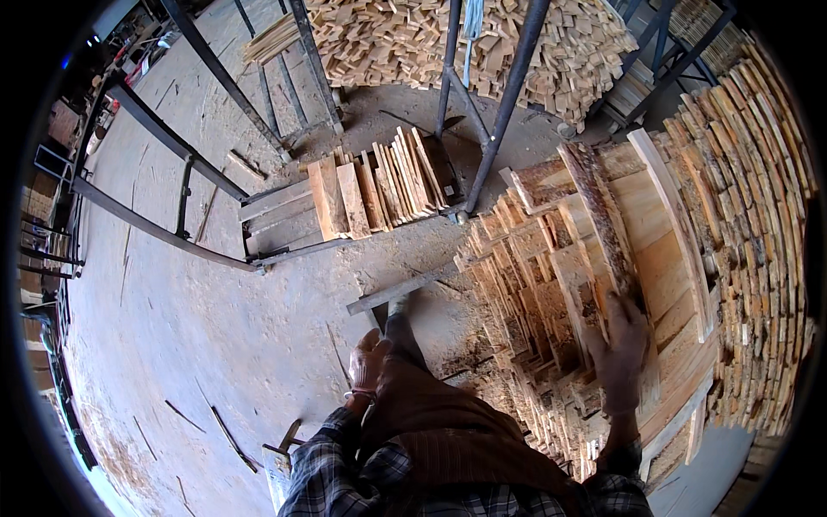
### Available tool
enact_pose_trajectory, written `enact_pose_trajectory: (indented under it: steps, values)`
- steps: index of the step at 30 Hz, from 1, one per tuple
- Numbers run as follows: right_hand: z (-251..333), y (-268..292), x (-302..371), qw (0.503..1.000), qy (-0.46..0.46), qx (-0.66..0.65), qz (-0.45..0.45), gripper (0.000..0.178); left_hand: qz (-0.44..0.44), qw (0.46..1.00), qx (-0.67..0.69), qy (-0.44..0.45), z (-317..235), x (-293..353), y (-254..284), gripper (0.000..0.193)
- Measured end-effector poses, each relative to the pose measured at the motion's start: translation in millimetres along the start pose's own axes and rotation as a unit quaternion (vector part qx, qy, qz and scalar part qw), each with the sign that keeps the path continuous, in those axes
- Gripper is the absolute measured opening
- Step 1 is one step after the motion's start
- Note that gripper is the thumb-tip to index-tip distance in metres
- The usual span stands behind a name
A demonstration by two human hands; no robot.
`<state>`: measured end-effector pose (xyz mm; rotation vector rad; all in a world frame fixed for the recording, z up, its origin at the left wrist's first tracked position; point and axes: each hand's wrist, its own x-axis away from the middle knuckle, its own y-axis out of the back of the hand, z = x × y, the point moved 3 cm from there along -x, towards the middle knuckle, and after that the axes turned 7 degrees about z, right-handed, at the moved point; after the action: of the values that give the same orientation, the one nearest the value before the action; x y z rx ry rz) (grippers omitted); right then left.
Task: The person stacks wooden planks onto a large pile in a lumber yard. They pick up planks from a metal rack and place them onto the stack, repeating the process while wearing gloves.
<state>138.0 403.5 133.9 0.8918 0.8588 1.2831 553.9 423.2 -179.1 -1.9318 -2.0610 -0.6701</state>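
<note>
My right hand [618, 349], in a dark glove, closes around the near end of a long bark-edged board [599, 211]. That board lies on top of a stack of rough-sawn planks [655, 228], its far end pointing away from me. To its right, a paler narrow board [668, 220] lies along the same stack. My left hand [368, 364], in a light glove, hangs beside my leg with its fingers curled in. Nothing shows in it, and it is apart from the wood.
Ahead, a low metal frame [284, 215] bears a row of short boards [370, 194]. Dark steel posts [508, 82] rise behind it, before a large heap of wood pieces [448, 43]. A tall plank stack [741, 250] curves along the right. A metal bar [401, 291] crosses near my foot.
</note>
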Motion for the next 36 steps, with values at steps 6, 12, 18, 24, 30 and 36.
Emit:
enact_pose_trajectory:
  steps: [6, 12, 18, 24, 30, 36]
  values:
    - [62, -283, -105, 0.891, -0.064, -0.298, 0.335, 0.082, -0.034, 0.999, 0.017, 0.020, 3, -162, 1, 0.019]
    - [66, -481, -317, 0.920, -0.161, -0.001, 0.357, 0.106, -0.014, 0.998, 0.038, 0.047, -12, -301, -6, 0.049]
    - [3, -580, -449, 0.933, -0.208, 0.087, 0.281, 0.123, 0.099, 0.991, 0.007, 0.093, 13, -379, -43, 0.061]
    - [-49, -640, -462, 0.940, -0.162, 0.050, 0.296, 0.130, 0.134, 0.983, 0.035, 0.119, 49, -405, -69, 0.061]
    - [-73, -651, -466, 0.945, -0.132, 0.019, 0.298, 0.130, 0.166, 0.980, 0.046, 0.103, 49, -445, -94, 0.065]
    - [-97, -645, -470, 0.938, -0.144, -0.055, 0.309, 0.130, 0.234, 0.960, 0.124, 0.089, 14, -509, -160, 0.076]
